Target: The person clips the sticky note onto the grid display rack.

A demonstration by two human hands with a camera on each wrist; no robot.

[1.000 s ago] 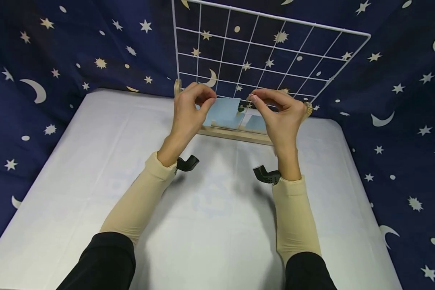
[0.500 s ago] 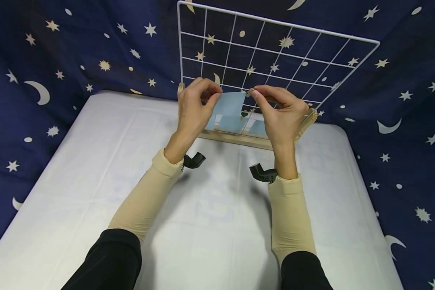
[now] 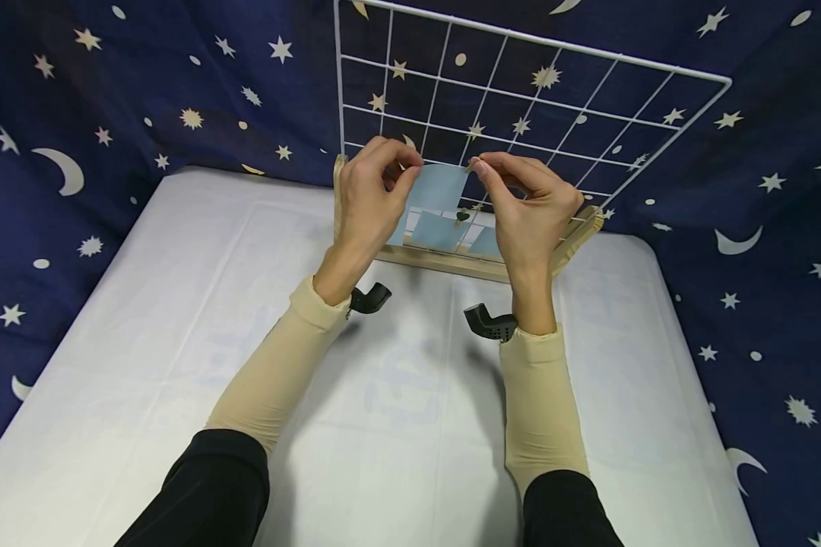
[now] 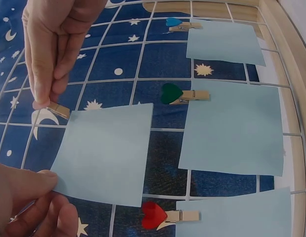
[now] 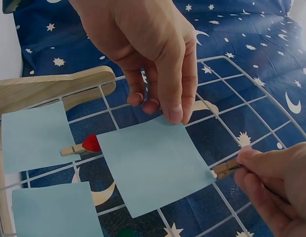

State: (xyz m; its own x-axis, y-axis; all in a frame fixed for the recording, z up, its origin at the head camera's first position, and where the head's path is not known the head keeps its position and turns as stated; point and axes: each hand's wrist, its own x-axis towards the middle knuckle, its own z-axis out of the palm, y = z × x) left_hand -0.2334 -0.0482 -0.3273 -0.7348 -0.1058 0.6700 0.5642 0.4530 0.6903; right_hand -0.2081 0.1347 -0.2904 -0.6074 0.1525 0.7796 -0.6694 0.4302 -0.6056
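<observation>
My left hand (image 3: pixel 376 201) pinches one corner of a light blue square of paper (image 3: pixel 441 188) held up against a white wire grid (image 3: pixel 617 56). At the paper's other upper corner, my right hand (image 3: pixel 530 201) pinches a small wooden clothespin (image 5: pixel 227 168). The clothespin's tip meets the paper's edge in the right wrist view; whether it also grips a wire, I cannot tell. Lower on the grid hang more blue papers, one (image 4: pixel 232 128) under a clothespin with a green heart (image 4: pixel 171 94). Other clothespins there carry a red heart (image 4: pixel 153 216) and a blue heart (image 4: pixel 173 21).
The grid stands upright in a wooden base (image 3: pixel 445 264) with wooden side supports (image 3: pixel 578 239). Beneath it lies a white-covered table (image 3: pixel 410 425). A dark blue star-patterned cloth (image 3: pixel 178 68) hangs behind. A black camera mount (image 3: pixel 489 323) juts inward from the right wrist, another (image 3: pixel 371 298) from the left.
Both hands have risen a little relative to the grid, bringing the pinched paper and clothespin higher. More of the papers hanging below now shows. Both hands keep their pinch.
</observation>
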